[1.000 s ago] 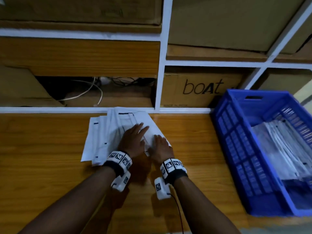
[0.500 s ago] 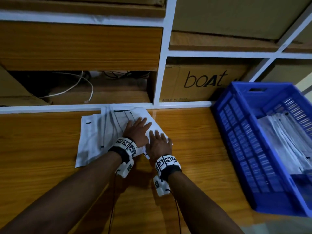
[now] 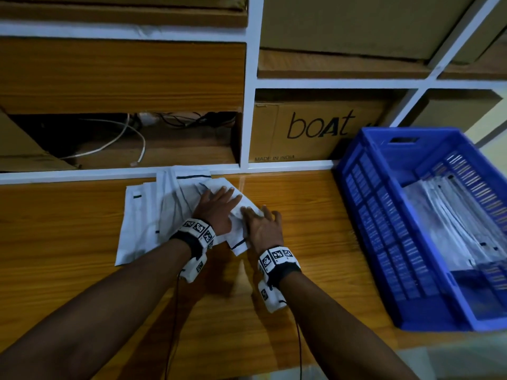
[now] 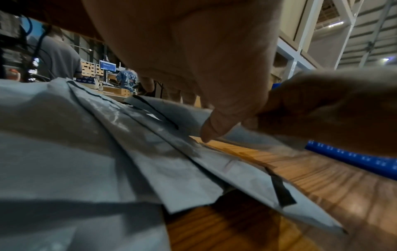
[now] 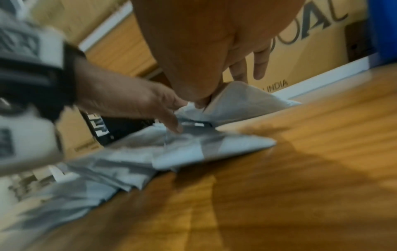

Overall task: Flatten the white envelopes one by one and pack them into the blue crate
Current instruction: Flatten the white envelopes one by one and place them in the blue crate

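Note:
A fanned pile of white envelopes [image 3: 145, 220] lies on the wooden table [image 3: 301, 215] by the shelf edge. My left hand [image 3: 216, 207] lies flat on the pile with straight fingers. My right hand [image 3: 263, 226] rests beside it on the top envelope [image 3: 238, 237], fingers spread over its right edge. In the right wrist view the top envelope [image 5: 242, 100] bulges up under my right hand [image 5: 204, 42], whose thumb touches the fold. My left hand [image 5: 133, 101] presses the paper beside it. The blue crate [image 3: 354, 187] stands at the right and holds several flat envelopes [image 3: 452, 220].
White shelving runs along the back of the table, with a cardboard "boAt" box [image 3: 315, 127] behind the pile and loose cables [image 3: 123, 144] in the left bay. Bare wood lies between the pile and the crate. Other people show far off in the left wrist view.
Both hands have slid a little right over the top envelope, the right hand reaching its right edge. My head view has dropped and moved closer.

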`<state>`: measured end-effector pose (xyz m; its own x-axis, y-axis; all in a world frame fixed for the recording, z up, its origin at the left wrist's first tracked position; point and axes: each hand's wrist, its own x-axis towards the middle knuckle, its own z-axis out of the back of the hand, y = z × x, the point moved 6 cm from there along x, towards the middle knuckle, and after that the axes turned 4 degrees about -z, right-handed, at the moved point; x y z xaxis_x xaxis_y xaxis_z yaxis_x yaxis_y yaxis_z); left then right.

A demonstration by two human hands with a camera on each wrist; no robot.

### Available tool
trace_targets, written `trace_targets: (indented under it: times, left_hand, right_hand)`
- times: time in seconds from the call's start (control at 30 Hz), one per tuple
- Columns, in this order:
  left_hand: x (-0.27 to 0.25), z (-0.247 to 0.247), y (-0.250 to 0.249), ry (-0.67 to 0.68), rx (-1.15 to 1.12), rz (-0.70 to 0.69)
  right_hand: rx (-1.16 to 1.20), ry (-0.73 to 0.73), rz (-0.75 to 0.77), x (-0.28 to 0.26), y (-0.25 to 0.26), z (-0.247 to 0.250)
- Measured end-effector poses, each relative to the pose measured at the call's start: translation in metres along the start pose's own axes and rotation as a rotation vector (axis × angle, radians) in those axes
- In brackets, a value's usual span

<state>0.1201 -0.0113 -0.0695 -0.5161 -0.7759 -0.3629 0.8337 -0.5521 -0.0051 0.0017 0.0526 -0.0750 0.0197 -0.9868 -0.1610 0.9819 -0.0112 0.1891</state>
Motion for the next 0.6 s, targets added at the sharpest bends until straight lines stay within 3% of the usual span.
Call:
trace_targets:
  times: [0.27, 0.4, 0.6]
  left_hand:
    - [-0.022, 0.032, -0.032, -0.168, 0.034, -0.105]
    - [-0.059, 0.041, -0.068, -0.327, 0.016, -0.191]
    - [-0.128, -0.008, -0.128, -0.387, 0.008, -0.289]
  right_hand:
    - [0.053, -0.116, 0.065, -0.055, -0.026, 0.048]
    - [0.135, -0.163, 0.058, -0.100, -0.047, 0.054]
    - [0.133, -0.165, 0.101, -0.182, -0.074, 0.033]
